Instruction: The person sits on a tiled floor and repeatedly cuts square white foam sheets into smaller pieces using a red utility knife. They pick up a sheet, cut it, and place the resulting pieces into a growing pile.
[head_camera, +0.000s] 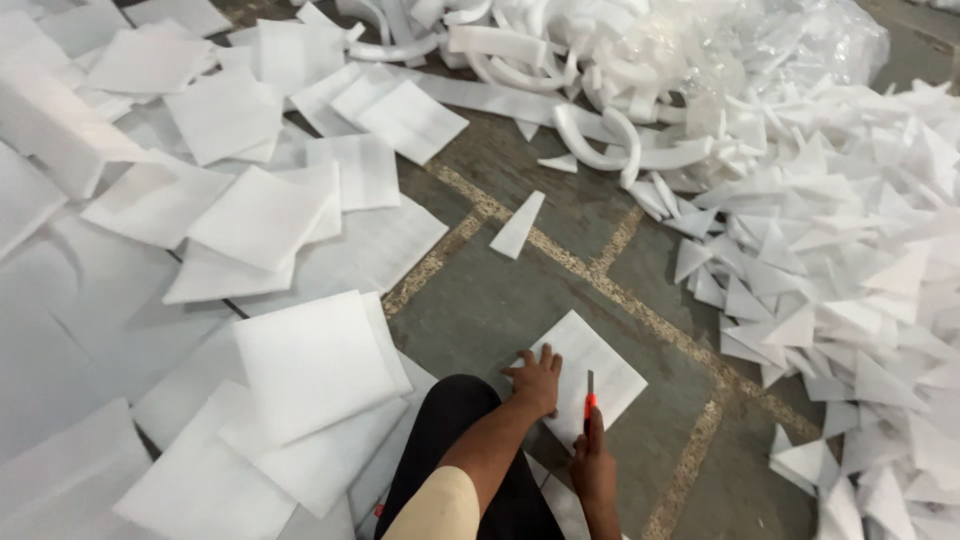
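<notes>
Head view | white foam sheet (590, 372) flat on floor (500, 310), lower centre | left hand (535, 380) spread open, pressing its left edge | right hand (594, 468) gripping red-handled cutter (589, 400), blade on sheet, fingers partly hidden | triangular offcuts (850, 300) right, cut off by frame | square sheets (260, 215) left.

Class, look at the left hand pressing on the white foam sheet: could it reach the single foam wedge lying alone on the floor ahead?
Probably yes. Only bare floor lies between the left hand and the foam wedge, though it would have to leave the foam sheet.
</notes>
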